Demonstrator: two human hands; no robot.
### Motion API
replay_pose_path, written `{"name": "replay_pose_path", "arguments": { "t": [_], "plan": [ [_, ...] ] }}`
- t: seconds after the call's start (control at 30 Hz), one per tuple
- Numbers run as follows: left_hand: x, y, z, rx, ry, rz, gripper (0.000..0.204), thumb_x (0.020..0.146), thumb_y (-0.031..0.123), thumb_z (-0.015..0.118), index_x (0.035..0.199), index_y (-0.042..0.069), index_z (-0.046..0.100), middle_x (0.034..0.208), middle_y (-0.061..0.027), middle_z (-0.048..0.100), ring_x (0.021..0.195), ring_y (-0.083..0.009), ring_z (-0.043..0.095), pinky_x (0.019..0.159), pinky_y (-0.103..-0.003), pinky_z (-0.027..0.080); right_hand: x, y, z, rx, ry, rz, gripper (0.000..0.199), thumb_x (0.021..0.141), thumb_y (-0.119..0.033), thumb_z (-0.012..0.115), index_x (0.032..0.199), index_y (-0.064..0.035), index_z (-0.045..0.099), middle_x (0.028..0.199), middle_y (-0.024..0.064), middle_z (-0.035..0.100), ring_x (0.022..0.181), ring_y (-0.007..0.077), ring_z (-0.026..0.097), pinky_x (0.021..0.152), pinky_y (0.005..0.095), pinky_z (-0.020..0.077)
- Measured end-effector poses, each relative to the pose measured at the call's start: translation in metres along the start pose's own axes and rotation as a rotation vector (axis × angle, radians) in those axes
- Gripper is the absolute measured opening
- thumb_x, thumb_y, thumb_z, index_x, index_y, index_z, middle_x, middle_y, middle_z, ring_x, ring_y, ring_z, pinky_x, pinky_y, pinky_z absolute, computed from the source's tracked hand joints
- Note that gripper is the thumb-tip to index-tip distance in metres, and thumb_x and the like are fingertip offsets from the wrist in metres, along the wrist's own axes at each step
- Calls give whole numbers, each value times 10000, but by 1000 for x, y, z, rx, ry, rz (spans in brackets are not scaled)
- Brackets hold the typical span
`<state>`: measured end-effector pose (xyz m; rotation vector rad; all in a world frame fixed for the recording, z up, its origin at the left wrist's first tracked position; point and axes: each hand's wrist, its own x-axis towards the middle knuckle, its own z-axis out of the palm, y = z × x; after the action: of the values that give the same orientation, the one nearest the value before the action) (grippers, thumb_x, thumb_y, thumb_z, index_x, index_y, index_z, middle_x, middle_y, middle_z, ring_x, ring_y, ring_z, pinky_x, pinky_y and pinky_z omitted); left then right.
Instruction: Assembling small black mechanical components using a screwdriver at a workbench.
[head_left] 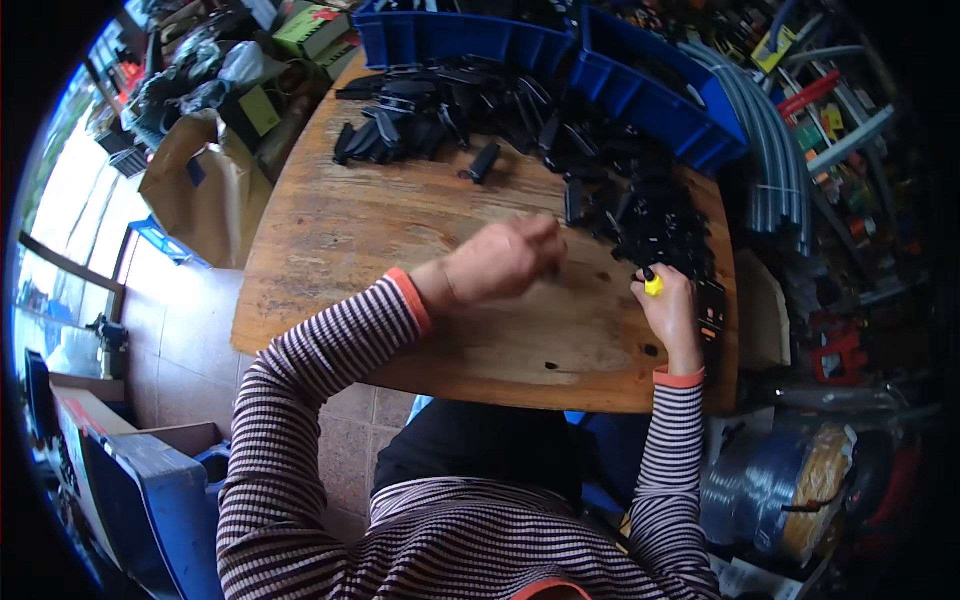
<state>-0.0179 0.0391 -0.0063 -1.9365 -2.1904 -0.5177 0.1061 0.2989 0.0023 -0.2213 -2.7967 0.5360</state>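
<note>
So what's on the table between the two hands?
In the head view, only bare wooden table lies between the left hand and the right hand, which holds a small yellow piece.

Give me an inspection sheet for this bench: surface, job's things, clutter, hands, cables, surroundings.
Surface: worn wooden table, stained, with dark spots.
Job's things: small yellow piece pinched in the right hand; heap of black plastic parts spread along the far side.
Clutter: blue bins at the far edge.
Hands: left hand curled above the table, blurred.
Cables: grey conduit bundle and coiled hose at right.
Surroundings: cardboard box, tiled floor.
</note>
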Motion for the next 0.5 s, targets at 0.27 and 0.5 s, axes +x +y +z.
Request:
{"name": "replay_pose_path", "arguments": {
  "t": [0.27,0.5],
  "plan": [
    [-18,-77,-16,72,271,-665,212,742,42,634,946,49,575,1008,-113,557,939,-274,568,739,-393,499,3,-12,-4,35,-60,-45,200,746,-74,714,892,34,629,877,193,623,829,366,622,719,392,503],
    [-14,21,-9,447,179,-7,189,762,43,611,950,41,595,938,-114,563,860,-278,547,761,-346,464,13,-16,4,-67,2,-113,155,752,-50,692,867,30,626,845,188,638,773,355,638,655,392,517]
  ]
}}
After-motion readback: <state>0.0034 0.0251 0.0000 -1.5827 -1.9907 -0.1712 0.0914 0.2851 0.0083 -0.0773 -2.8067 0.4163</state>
